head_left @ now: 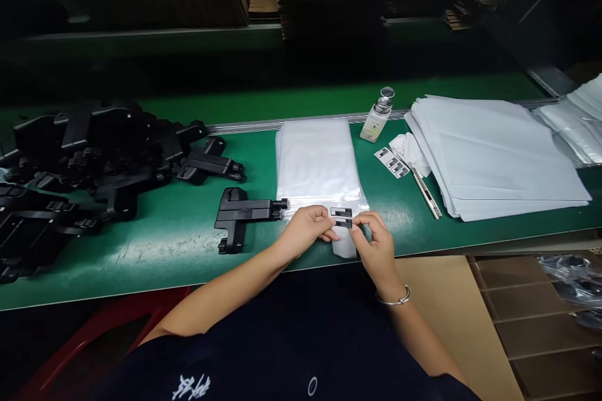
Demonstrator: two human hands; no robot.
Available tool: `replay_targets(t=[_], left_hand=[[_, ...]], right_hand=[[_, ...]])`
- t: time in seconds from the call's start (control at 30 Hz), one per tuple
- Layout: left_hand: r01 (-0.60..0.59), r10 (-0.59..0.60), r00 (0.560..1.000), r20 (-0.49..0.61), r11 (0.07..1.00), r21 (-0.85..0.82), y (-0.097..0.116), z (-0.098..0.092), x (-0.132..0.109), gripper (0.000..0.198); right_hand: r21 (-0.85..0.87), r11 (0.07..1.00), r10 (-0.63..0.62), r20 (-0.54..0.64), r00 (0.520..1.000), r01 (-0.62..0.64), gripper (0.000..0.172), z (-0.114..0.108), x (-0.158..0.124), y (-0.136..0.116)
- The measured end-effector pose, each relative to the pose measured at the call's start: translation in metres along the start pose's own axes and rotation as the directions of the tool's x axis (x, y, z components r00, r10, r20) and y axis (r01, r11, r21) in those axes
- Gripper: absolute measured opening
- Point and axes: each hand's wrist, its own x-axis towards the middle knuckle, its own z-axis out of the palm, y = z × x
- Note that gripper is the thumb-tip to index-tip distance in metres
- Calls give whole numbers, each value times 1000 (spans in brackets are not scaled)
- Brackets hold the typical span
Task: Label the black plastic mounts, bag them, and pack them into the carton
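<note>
In front of my body, a small strip of white labels with black printed blocks is between my two hands. My left hand pinches its left edge. Thumb and forefinger of my right hand, which has a bracelet at the wrist, close on the right edge of the strip. Just behind it lies a stack of clear plastic bags, its near edge partly covered by the labels and fingers. To the left of my left hand a black plastic bracket-like part rests on the green table.
Many similar black parts are heaped at the left. A pump bottle, another label sheet, a crumpled white cloth or tissue and a utility knife lie near a white sheet stack. Cardboard boxes stand below right.
</note>
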Motion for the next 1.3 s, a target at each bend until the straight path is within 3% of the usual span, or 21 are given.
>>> replay_targets(t=[0.2, 0.3, 0.4, 0.47, 0.53, 0.6, 0.67, 0.73, 0.8, 0.9, 0.93, 0.97, 1.0, 1.07, 1.13, 1.2, 1.3], left_hand=[[-106, 114, 993, -42, 982, 159, -1, 3, 1, 20], [-44, 42, 999, 19, 994, 105, 0, 1, 3, 25], [39, -38, 999, 13, 999, -35, 1, -4, 8, 31], [59, -59, 998, 0, 994, -89, 0, -6, 12, 35], [56, -55, 998, 9, 995, -85, -3, -5, 15, 37], [38, -37, 999, 37, 999, -32, -4, -2, 14, 37], [-44, 41, 999, 32, 994, 98, -1, -4, 8, 40], [-173, 190, 982, -23, 932, 318, 9, -19, -6, 49], [-240, 360, 926, -109, 788, 567, 23, -51, -24, 51], [-100, 532, 795, -292, 590, 802, 35, -122, -42, 40], [-58, 564, 769, -302, 531, 845, 33, -146, -45, 40], [-42, 562, 777, -285, 498, 866, 28, -166, -47, 41], [-52, 531, 811, -244, 482, 875, 20, -182, -49, 44], [-89, 496, 845, -198, 496, 864, 0, -197, -52, 49], [-93, 519, 823, -230, 523, 847, -21, -192, -55, 51], [-72, 534, 790, -300, 567, 820, -38, -176, -56, 49], [-87, 542, 754, -371, 643, 761, -51, -150, -59, 44]], right_hand=[[-173, 982, -72, 45, 996, 79, 11, -5, 2, 2], [-309, 915, -242, 95, 966, 260, 9, -9, -5, 7], [-305, 874, -364, 108, 925, 379, 7, -12, -16, 11], [-199, 930, -318, -15, 948, 309, 10, -10, -18, 14], [16, 990, -136, -83, 987, 137, 31, -6, -12, 17], [212, 976, 56, -21, 998, -50, 49, -3, 0, 24], [261, 954, 156, -11, 988, -148, 56, -8, 16, 36], [153, 972, 195, -118, 974, -176, 57, -22, 32, 51], [-53, 980, 179, -213, 961, -194, 56, -42, 45, 63], [-366, 925, -2, -280, 960, -105, 44, -62, 55, 64], [-417, 908, -80, -298, 951, -54, 37, -63, 56, 60], [-430, 903, -143, -315, 938, -7, 29, -60, 57, 53], [-404, 914, -173, -327, 929, 28, 23, -54, 57, 46], [-266, 962, -138, -305, 942, 55, 16, -32, 55, 28], [-101, 995, -45, -184, 982, 26, 18, -1, 52, 9], [9, 1000, 19, 10, 1000, -19, 19, 34, 46, -7], [48, 999, 3, 268, 963, -17, 17, 85, 37, -23]])
